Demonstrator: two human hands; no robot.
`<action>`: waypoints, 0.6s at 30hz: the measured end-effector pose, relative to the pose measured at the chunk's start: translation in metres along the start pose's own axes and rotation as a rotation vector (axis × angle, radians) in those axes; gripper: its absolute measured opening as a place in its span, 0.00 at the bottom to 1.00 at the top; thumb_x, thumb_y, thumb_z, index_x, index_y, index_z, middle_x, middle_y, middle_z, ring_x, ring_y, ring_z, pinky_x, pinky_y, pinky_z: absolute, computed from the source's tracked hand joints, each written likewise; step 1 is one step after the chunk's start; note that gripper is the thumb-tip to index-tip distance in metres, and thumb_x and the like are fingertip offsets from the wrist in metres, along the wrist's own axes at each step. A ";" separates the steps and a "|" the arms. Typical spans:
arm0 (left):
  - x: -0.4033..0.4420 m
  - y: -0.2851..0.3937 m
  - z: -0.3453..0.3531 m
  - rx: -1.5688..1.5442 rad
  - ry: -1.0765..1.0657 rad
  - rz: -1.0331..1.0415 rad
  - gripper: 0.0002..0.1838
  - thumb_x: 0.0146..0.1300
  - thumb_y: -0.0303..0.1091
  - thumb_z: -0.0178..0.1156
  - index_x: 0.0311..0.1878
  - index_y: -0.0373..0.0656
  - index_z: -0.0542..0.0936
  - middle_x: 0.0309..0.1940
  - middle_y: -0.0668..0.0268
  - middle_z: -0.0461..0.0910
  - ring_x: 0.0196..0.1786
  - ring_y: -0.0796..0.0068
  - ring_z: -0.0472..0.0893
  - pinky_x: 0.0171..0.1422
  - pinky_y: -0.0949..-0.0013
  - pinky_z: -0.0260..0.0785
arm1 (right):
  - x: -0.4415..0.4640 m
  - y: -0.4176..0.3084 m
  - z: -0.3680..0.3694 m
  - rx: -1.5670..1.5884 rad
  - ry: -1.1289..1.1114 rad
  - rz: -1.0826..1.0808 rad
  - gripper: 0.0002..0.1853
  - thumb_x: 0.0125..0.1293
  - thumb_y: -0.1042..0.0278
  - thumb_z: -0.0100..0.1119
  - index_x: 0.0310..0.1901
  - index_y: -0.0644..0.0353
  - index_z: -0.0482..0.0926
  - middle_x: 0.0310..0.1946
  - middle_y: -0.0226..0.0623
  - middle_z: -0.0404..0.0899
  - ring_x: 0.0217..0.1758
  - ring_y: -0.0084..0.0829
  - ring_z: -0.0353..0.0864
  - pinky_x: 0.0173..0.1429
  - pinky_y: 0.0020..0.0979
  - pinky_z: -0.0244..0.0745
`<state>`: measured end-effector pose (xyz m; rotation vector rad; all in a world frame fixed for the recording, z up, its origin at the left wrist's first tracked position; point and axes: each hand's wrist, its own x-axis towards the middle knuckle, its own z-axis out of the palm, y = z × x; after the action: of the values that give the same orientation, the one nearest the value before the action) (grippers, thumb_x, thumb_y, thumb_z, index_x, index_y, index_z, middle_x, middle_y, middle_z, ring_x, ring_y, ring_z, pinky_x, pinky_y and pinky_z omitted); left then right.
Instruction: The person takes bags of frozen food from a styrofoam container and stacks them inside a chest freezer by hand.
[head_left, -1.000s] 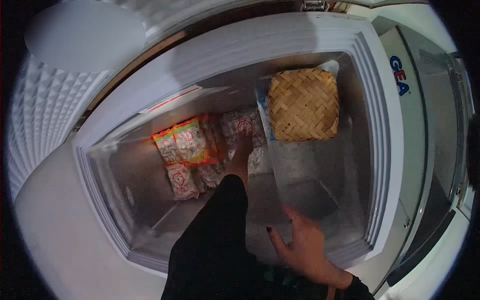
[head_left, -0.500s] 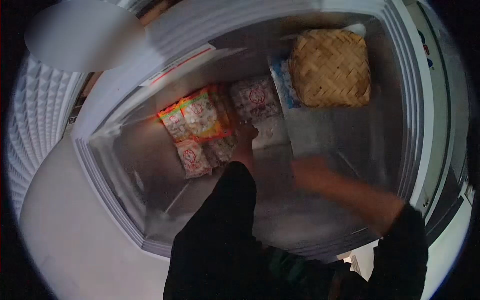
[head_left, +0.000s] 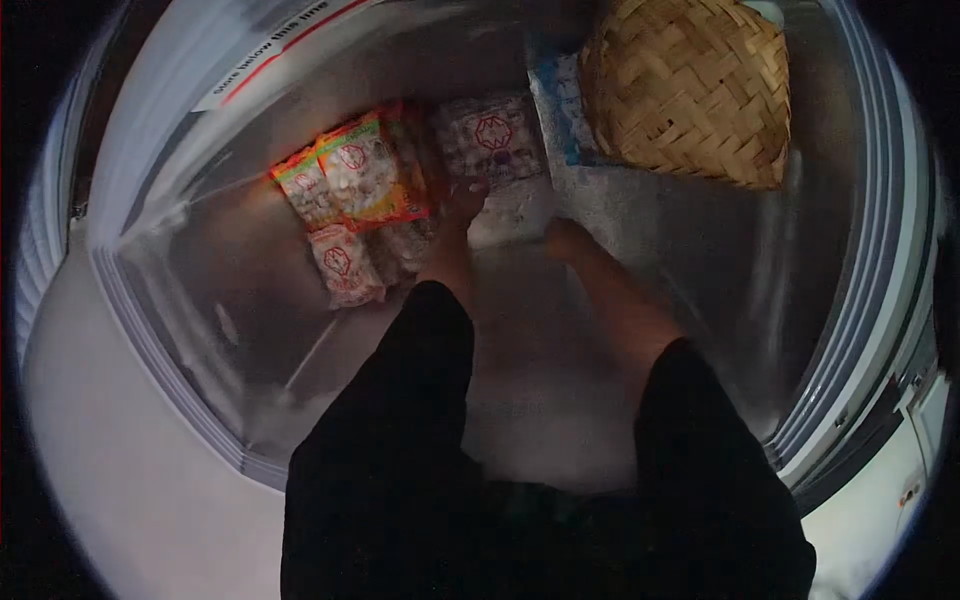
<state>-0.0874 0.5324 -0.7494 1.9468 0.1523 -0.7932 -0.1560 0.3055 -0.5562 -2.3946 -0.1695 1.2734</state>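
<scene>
My left hand (head_left: 462, 200) reaches down into a chest freezer, at the lower left edge of a clear plastic packet (head_left: 492, 140) with a red emblem. Its fingers are dim, and whether they grip the packet is unclear. Right of it, my right hand (head_left: 570, 240) hangs low over the freezer floor, below the packet; motion smears its fingers. Bright orange-and-green bags of pale pieces (head_left: 362, 170) lie left of my left hand. A smaller clear packet (head_left: 344, 265) with a red emblem is below them.
A woven bamboo basket (head_left: 690, 95) fills the upper right, with a blue-and-white package (head_left: 562, 105) beside it. The freezer's ridged rim (head_left: 170, 370) surrounds the work area. A label with a red line (head_left: 290, 50) is on the far wall.
My right hand has swung left and inward, closer to my left hand. The left hand stays near the same packet. The view has moved in, making the basket look larger.
</scene>
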 end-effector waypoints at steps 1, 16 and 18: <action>0.002 0.001 0.003 0.062 -0.084 -0.110 0.28 0.58 0.42 0.49 0.62 0.52 0.57 0.54 0.59 0.65 0.57 0.66 0.63 0.55 0.62 0.60 | 0.009 0.008 0.011 -0.012 -0.003 0.001 0.16 0.51 0.64 0.51 0.38 0.67 0.74 0.38 0.46 0.72 0.43 0.39 0.72 0.46 0.37 0.68; -0.016 0.076 0.019 -1.291 0.477 -0.441 0.25 0.57 0.37 0.54 0.56 0.39 0.61 0.54 0.61 0.61 0.56 0.63 0.61 0.57 0.55 0.59 | 0.079 -0.026 -0.027 0.838 -0.188 0.334 0.32 0.54 0.45 0.50 0.53 0.63 0.65 0.49 0.45 0.67 0.50 0.41 0.68 0.50 0.41 0.64; -0.017 0.058 0.022 -1.410 0.556 -0.240 0.24 0.58 0.36 0.52 0.56 0.38 0.61 0.54 0.61 0.60 0.55 0.64 0.62 0.57 0.57 0.59 | 0.065 -0.032 -0.046 0.946 0.036 0.212 0.35 0.54 0.45 0.50 0.57 0.62 0.59 0.54 0.44 0.62 0.55 0.41 0.64 0.54 0.42 0.61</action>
<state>-0.0861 0.4890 -0.7019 0.7214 0.9921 -0.1003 -0.0789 0.3398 -0.5699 -1.6229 0.5859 1.0478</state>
